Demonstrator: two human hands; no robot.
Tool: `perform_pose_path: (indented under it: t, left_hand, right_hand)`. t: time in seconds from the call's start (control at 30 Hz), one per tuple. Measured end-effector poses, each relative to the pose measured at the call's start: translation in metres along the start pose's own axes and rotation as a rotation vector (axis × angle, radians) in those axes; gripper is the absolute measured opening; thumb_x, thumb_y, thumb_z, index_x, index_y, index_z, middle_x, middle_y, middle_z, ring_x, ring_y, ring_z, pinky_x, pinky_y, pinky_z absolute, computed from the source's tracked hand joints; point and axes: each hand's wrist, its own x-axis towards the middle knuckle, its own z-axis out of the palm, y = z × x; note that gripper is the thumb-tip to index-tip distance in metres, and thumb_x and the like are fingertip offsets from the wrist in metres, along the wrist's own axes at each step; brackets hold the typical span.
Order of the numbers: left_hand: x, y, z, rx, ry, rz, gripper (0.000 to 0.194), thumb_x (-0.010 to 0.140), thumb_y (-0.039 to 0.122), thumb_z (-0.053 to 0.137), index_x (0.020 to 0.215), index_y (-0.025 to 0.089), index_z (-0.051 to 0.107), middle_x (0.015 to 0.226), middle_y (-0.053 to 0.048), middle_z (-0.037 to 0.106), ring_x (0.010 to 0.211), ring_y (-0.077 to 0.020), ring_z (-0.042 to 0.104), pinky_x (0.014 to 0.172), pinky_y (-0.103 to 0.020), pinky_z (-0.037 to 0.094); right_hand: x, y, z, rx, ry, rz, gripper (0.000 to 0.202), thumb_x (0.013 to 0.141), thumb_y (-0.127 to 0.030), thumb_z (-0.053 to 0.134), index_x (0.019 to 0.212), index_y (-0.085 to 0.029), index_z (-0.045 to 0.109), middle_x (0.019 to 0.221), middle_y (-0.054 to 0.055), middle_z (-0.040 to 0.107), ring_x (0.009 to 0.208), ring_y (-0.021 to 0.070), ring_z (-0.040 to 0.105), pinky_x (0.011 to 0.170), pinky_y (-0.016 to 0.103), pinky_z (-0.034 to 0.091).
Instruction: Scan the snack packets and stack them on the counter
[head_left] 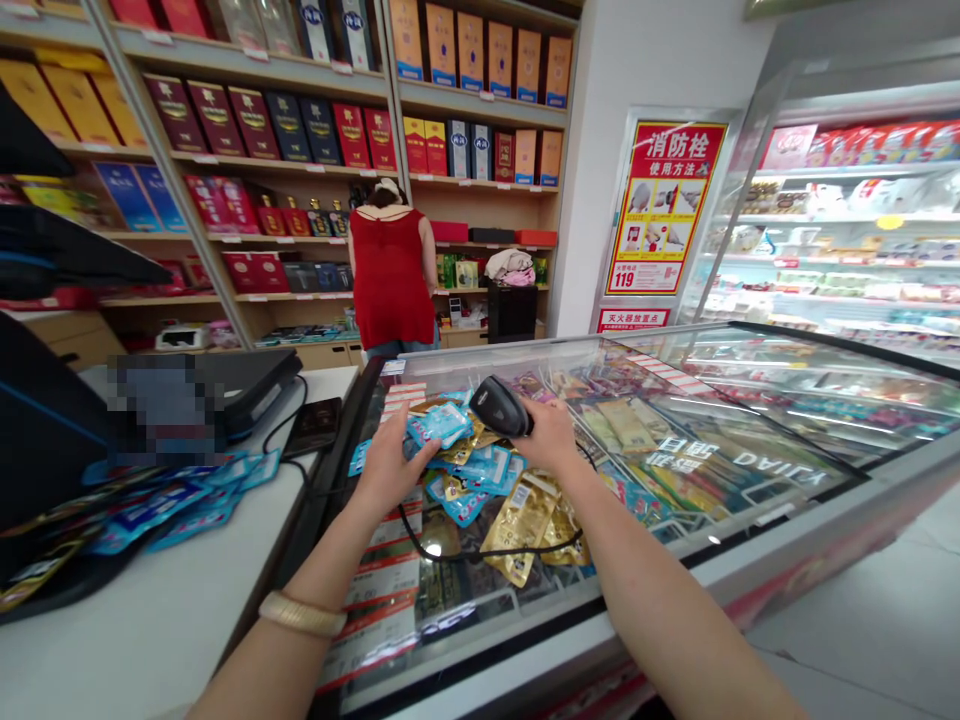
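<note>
My right hand (pixel 549 432) is wrapped round the handle of a black barcode scanner (pixel 499 406), whose head tilts left over a heap of snack packets. My left hand (pixel 391 458) grips a light blue snack packet (pixel 442 425) at the left of the heap, thumb on its near side. Around and below it lie more blue packets (pixel 487 470) and several gold packets (pixel 523 525), all on the glass lid of a chest freezer (pixel 465 620). The scanner's black cable (pixel 480 553) loops across the glass in front of the heap.
To the left, a white counter (pixel 187 590) bears more blue packets (pixel 165 505), a dark phone (pixel 315 425) and black checkout equipment (pixel 255 385). A person in a red top (pixel 390 270) stands at the back shelves. A lit display fridge (pixel 847 220) is at the right.
</note>
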Motion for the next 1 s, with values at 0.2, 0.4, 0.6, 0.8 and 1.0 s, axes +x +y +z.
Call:
perform_pose_path:
  t: [0.2,0.4,0.6,0.8,1.0]
  left_hand:
    - [-0.005,0.0,-0.02,0.14,0.179,0.012,0.06,0.089,0.047,0.047,0.14,0.016,0.05,0.144,-0.017,0.054,0.135,-0.0309,0.048,0.115,-0.05,0.034]
    - [-0.016,-0.016,-0.062,0.434,0.349,-0.3,0.053,0.084,0.034,0.05,0.132,0.015,0.06,0.136,-0.021,0.058,0.128,-0.0401,0.05,0.107,-0.06,0.038]
    - [-0.023,-0.054,-0.077,0.684,0.098,-0.625,0.035,0.075,0.031,0.056,0.099,0.016,0.077,0.143,-0.024,0.054,0.14,-0.049,0.036,0.107,-0.074,0.025]
    - [-0.022,-0.067,-0.075,0.67,0.058,-0.719,0.04,0.073,0.033,0.057,0.105,0.017,0.076,0.149,-0.024,0.048,0.147,-0.0491,0.024,0.112,-0.076,0.01]
    - [-0.021,-0.059,-0.077,0.574,0.068,-0.75,0.055,0.069,0.024,0.056,0.119,0.006,0.069,0.146,-0.033,0.046,0.147,-0.0503,0.022,0.111,-0.077,0.008]
  right_hand:
    - [-0.002,-0.001,0.003,-0.02,-0.008,-0.031,0.02,0.072,-0.03,0.069,0.09,-0.022,0.069,0.085,0.005,0.074,0.084,0.0244,0.065,0.08,0.032,0.033]
    - [-0.003,0.001,0.005,-0.029,0.015,-0.029,0.023,0.071,-0.029,0.068,0.092,-0.022,0.07,0.088,0.006,0.075,0.083,0.0251,0.065,0.078,0.032,0.033]
    - [-0.004,0.001,0.006,-0.03,0.006,-0.035,0.024,0.069,-0.029,0.069,0.092,-0.021,0.071,0.084,0.007,0.075,0.083,0.0259,0.066,0.079,0.033,0.034]
    - [-0.005,0.001,0.006,-0.007,0.015,-0.046,0.027,0.07,-0.029,0.066,0.096,-0.022,0.072,0.089,0.007,0.076,0.085,0.0262,0.066,0.079,0.033,0.034]
    - [-0.004,0.0,0.006,-0.012,0.006,-0.046,0.02,0.07,-0.03,0.068,0.088,-0.021,0.07,0.085,0.007,0.075,0.08,0.0247,0.064,0.078,0.033,0.034]
